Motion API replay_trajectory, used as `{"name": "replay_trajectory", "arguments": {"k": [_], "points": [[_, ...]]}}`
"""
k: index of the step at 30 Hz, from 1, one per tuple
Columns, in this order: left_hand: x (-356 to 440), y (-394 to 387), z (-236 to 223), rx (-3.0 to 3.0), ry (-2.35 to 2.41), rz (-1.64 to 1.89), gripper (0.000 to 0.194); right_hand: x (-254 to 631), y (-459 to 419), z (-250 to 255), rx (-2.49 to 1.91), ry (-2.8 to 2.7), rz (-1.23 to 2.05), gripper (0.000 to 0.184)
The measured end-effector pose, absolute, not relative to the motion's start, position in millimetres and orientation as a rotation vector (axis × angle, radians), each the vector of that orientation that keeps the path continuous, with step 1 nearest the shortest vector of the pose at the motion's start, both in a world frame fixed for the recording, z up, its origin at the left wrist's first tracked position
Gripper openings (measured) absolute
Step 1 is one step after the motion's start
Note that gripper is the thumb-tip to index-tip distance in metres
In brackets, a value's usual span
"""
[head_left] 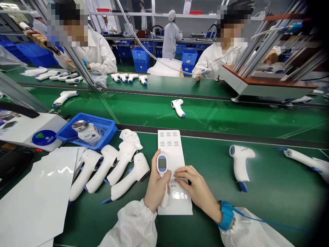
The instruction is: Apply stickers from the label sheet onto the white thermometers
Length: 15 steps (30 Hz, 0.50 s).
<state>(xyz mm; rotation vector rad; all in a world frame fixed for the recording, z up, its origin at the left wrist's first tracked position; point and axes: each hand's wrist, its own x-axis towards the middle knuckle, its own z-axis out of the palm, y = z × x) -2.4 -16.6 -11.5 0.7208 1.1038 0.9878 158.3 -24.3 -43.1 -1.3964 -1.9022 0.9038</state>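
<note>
My left hand (156, 185) is wrapped round a white infrared thermometer (162, 165), its blue-framed screen facing up. My right hand (197, 190) rests beside it on a white label sheet (171, 147), fingertips pinched on the sheet near the thermometer; a blue wrist strap (226, 214) with a cord is on that wrist. Left of my hands lie several white thermometers (131, 176) side by side, one with a white cloth (130, 140) over it. Another thermometer (240, 163) lies to the right.
A blue tray (108, 128) holding a small bottle (86, 132) sits at the left, beside white sheets (38, 192) and a grey machine (31, 130). A thermometer (178, 107) lies on the green conveyor. People in white coats work across the belt; a metal-framed stand (264, 85) is at right.
</note>
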Motion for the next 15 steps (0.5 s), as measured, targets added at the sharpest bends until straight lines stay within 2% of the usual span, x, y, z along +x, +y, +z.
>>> {"name": "replay_trajectory", "arguments": {"k": [3, 10, 15], "points": [[0.2, -15.1, -16.7, 0.760, 1.095, 1.004, 0.071, 153.8, -21.8, -43.7, -1.395, -1.876, 0.934, 0.016], [0.0, -11.5, -15.0, 0.743, 1.066, 1.009, 0.080, 146.8, -21.0, -44.2, -1.437, -1.949, 0.863, 0.014], [-4.5, -11.2, -13.8, 0.702, 1.058, 0.965, 0.079, 151.6, -18.1, -38.7, -1.463, -2.050, 0.877, 0.016]]}}
